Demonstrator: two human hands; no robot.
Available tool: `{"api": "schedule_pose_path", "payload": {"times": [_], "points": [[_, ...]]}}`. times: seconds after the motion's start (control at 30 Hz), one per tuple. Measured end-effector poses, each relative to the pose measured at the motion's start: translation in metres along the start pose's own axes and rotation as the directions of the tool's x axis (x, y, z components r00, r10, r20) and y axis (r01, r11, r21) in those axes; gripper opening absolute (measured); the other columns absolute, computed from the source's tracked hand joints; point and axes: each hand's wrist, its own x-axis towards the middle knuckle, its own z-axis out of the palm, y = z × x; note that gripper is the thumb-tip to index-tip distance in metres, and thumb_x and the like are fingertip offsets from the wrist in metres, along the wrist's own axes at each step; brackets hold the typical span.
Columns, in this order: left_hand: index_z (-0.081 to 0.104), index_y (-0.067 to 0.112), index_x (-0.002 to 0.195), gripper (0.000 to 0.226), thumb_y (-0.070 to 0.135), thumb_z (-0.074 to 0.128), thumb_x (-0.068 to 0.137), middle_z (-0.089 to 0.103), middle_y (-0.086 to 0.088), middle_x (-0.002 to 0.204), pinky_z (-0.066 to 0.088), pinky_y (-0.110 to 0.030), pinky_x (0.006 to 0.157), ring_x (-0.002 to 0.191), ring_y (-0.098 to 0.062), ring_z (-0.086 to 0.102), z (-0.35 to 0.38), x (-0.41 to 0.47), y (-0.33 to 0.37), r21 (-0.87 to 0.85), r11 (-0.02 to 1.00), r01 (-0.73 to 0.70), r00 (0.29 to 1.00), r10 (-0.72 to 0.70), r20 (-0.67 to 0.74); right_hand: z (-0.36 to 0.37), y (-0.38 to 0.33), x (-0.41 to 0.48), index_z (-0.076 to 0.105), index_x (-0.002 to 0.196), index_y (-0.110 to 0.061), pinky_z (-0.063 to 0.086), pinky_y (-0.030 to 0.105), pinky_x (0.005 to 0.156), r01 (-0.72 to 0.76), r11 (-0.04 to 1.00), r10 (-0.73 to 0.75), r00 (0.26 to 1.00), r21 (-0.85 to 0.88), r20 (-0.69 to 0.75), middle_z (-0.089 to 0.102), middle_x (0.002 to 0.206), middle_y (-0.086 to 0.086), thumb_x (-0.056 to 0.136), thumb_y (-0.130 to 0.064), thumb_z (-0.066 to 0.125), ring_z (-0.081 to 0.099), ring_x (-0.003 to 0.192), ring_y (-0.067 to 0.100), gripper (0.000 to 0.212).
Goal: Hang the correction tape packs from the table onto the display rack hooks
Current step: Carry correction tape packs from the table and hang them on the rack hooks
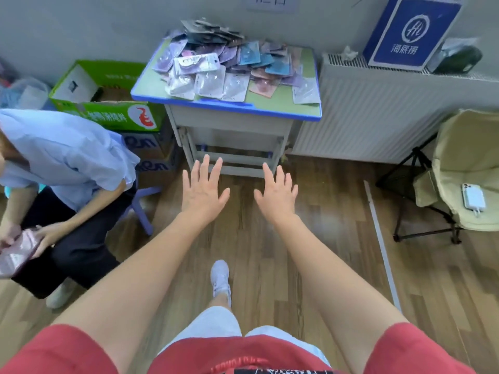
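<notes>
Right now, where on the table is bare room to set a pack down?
On the table, bare green shows at the left front corner, left of the white packs, and in a patch at the front edge between those and the lone pack at the right. The heap of correction tape packs crowds the middle and back.

prob a shop back room: school desk (310,110) heaped w/ packs (232,68), stacked cartons (108,112), radiator (378,109).

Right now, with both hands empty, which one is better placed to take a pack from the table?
Left, marginally. The left hand reaches slightly farther toward the table than the right hand, below the pale packs at its front edge.
</notes>
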Motion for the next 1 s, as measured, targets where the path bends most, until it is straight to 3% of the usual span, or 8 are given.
{"api": "schedule_pose_path", "payload": {"times": [0.27, 0.63, 0.83, 1.0], "points": [[-0.001, 0.024, 0.153, 0.07, 0.044, 0.039, 0.099, -0.005, -0.006, 0.161, -0.001, -0.047, 0.119, 0.148, -0.027, -0.004, -0.029, 0.158, -0.045, -0.007, 1.0, -0.026, 1.0, 0.026, -0.017, -0.03, -0.056, 0.14, 0.002, 0.154, -0.027, 0.008, 0.051, 0.116, -0.043, 0.999, 0.043, 0.999, 0.006, -0.027, 0.003, 0.161, 0.011, 0.101, -0.036, 0.041, 0.004, 0.147, 0.034, 0.066], [0.0, 0.027, 0.153, 0.069, 0.046, 0.039, 0.099, -0.005, -0.008, 0.161, 0.001, -0.046, 0.118, 0.147, -0.03, -0.003, -0.035, 0.312, -0.082, 0.023, 1.0, -0.01, 0.999, 0.009, 0.035, -0.055, -0.096, 0.298, 0.003, 0.154, -0.025, 0.011, 0.051, 0.115, -0.027, 1.0, 0.027, 1.0, -0.016, -0.001, 0.005, 0.16, 0.013, 0.1, -0.036, 0.041, 0.008, 0.146, 0.035, 0.067], [0.002, 0.029, 0.153, 0.071, 0.046, 0.042, 0.097, -0.006, -0.005, 0.161, 0.001, -0.046, 0.119, 0.148, -0.028, -0.005, -0.034, 0.41, -0.083, 0.024, 1.0, -0.001, 0.998, 0.0, 0.064, -0.076, -0.108, 0.402, 0.006, 0.154, -0.025, 0.007, 0.049, 0.117, -0.006, 1.0, 0.008, 0.999, 0.029, -0.043, 0.001, 0.161, 0.011, 0.098, -0.035, 0.044, 0.003, 0.147, 0.033, 0.068], [0.005, 0.029, 0.153, 0.075, 0.047, 0.05, 0.095, -0.001, -0.006, 0.161, 0.001, -0.044, 0.118, 0.148, -0.028, -0.002, -0.037, 0.471, -0.093, -0.011, 1.0, -0.026, 0.994, 0.027, 0.109, -0.096, -0.112, 0.471, 0.006, 0.154, -0.022, 0.002, 0.047, 0.118, 0.03, 0.999, -0.034, 0.995, -0.042, -0.089, 0.001, 0.16, 0.014, 0.099, -0.035, 0.042, 0.001, 0.147, 0.035, 0.067]]}}
